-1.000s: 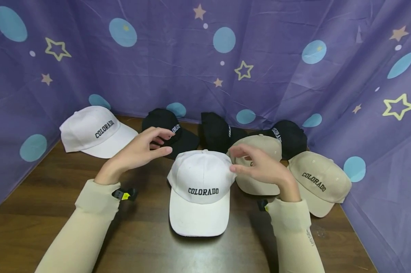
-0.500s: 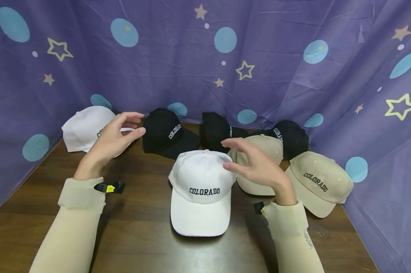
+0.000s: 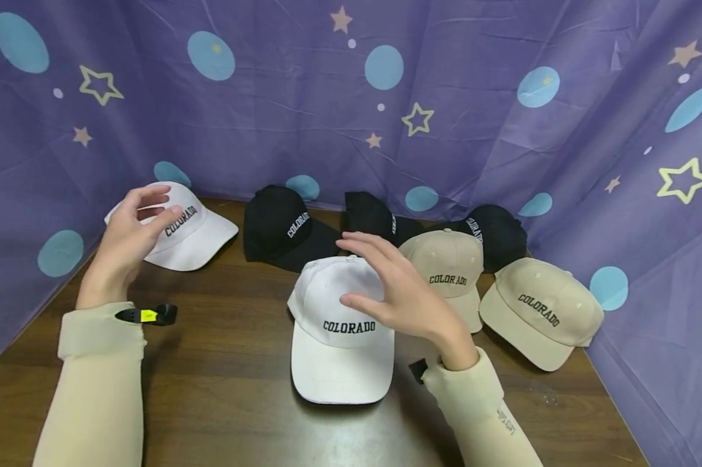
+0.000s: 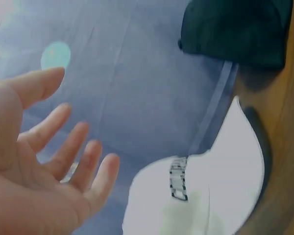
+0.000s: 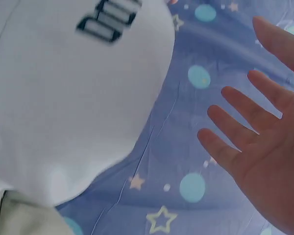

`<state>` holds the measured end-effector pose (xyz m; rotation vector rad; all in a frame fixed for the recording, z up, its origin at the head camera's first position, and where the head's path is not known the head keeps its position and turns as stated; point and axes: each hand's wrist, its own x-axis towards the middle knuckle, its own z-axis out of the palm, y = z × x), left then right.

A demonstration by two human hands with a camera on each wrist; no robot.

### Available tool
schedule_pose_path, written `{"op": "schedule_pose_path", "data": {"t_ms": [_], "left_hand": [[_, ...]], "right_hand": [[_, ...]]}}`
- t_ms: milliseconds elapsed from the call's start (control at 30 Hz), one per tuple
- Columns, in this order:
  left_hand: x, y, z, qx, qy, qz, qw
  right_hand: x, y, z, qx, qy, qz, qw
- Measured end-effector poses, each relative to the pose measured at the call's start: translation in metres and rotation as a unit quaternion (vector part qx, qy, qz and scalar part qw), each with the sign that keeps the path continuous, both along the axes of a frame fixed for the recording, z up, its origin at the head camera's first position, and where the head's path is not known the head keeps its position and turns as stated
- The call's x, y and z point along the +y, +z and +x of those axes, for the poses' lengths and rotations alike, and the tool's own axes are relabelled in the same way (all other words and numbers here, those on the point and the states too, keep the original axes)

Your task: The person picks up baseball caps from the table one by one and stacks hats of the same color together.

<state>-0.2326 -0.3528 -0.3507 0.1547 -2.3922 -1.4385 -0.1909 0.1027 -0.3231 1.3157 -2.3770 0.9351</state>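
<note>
Nothing is in my left hand (image 3: 130, 235), whose loosely bent fingers overlap the white cap (image 3: 201, 240) at the back left in the head view. The left wrist view shows a gap between those spread fingers and that white cap (image 4: 196, 196). My right hand (image 3: 400, 292), fingers spread and relaxed, hovers over the right side of the front white cap (image 3: 341, 370). In the right wrist view the palm stands apart from that white cap (image 5: 78, 107). Both white caps bear dark COLORADO lettering. The front one sits upright on the wooden table, brim toward me.
Behind stand a black cap (image 3: 275, 224), a second black cap (image 3: 365, 217) and a third black cap (image 3: 499, 237). A beige cap (image 3: 444, 259) and another beige cap (image 3: 551, 298) sit at the right. A purple curtain (image 3: 304, 97) encloses the wooden table (image 3: 222, 389).
My left hand has moved left, from the leftmost black cap to the back-left white cap. My right hand has shifted left, further over the front white cap. The caps have stayed put.
</note>
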Motion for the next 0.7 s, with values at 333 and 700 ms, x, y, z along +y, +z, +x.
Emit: {"op": "schedule_pose_path", "data": {"t_ms": [333,700], "left_hand": [[-0.023,-0.01,-0.005,-0.064,0.128,0.139,0.9799],[-0.053,-0.037,-0.003,-0.098,0.116,0.157,0.9758]], "right_hand": [[-0.017,0.0,0.018,0.056,0.037,0.057,0.996],[-0.028,-0.008,0.02,0.056,0.047,0.096,0.993]]}}
